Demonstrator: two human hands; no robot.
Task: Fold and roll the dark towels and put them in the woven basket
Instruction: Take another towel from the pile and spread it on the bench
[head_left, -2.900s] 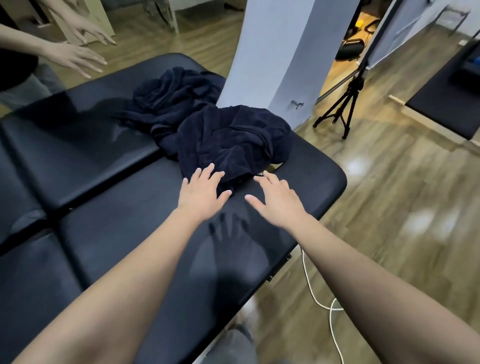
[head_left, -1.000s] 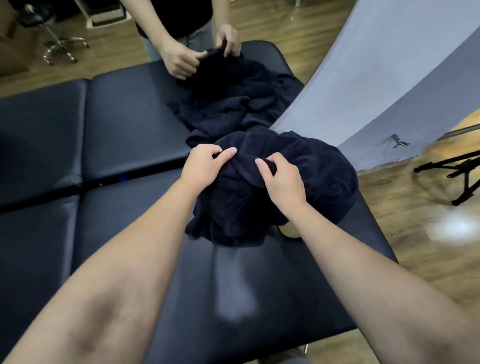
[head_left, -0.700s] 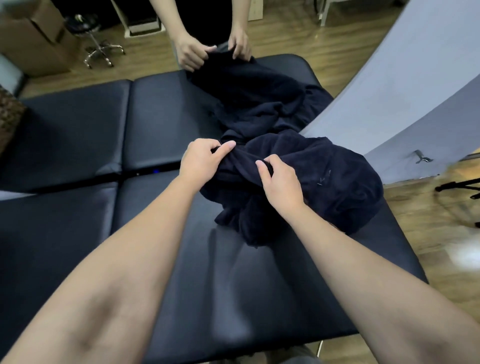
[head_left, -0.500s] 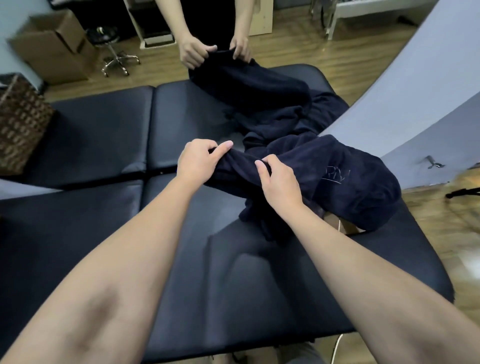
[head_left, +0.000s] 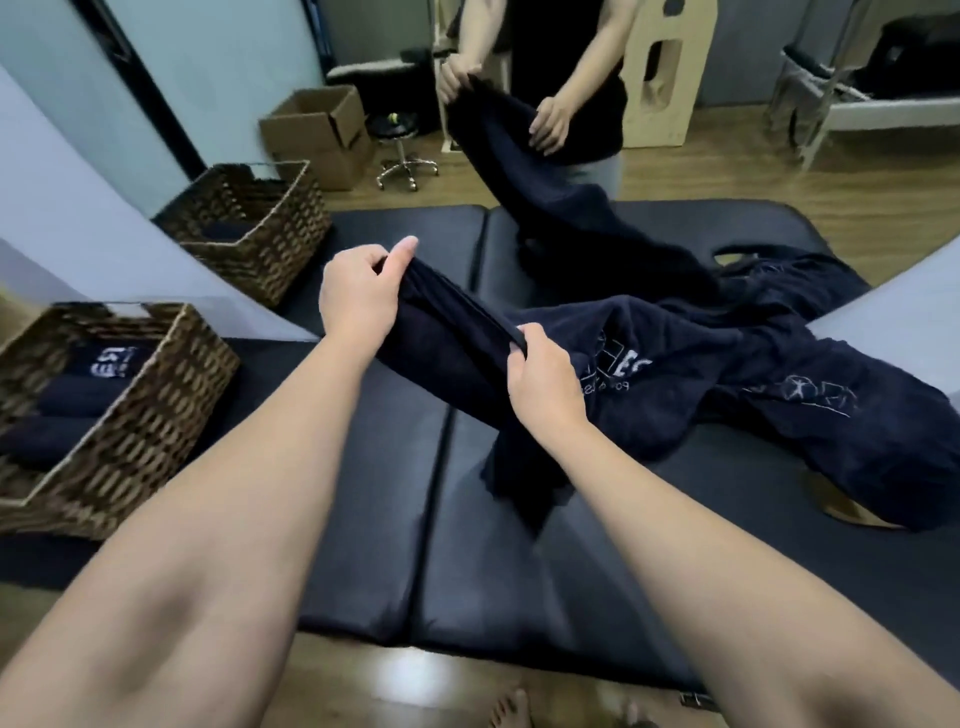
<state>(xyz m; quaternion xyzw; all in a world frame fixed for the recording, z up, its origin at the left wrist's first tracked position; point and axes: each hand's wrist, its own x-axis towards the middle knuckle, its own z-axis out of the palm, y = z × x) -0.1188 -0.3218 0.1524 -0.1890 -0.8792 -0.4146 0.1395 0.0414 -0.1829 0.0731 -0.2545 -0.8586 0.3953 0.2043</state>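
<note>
The dark towel has been lifted and drawn leftward along the massage bed, toward the woven basket. Its hem is pinched by the left hand and right hand. The edge is best pulled taut before folding.

In front of me the black padded tabletop runs in cushioned sections split by seams. A dark towel lies crumpled on it from the centre out to three o'clock, a white logo showing. A woven basket stands at nine o'clock, rolled towels inside, and a second woven basket stands at ten o'clock.
</note>
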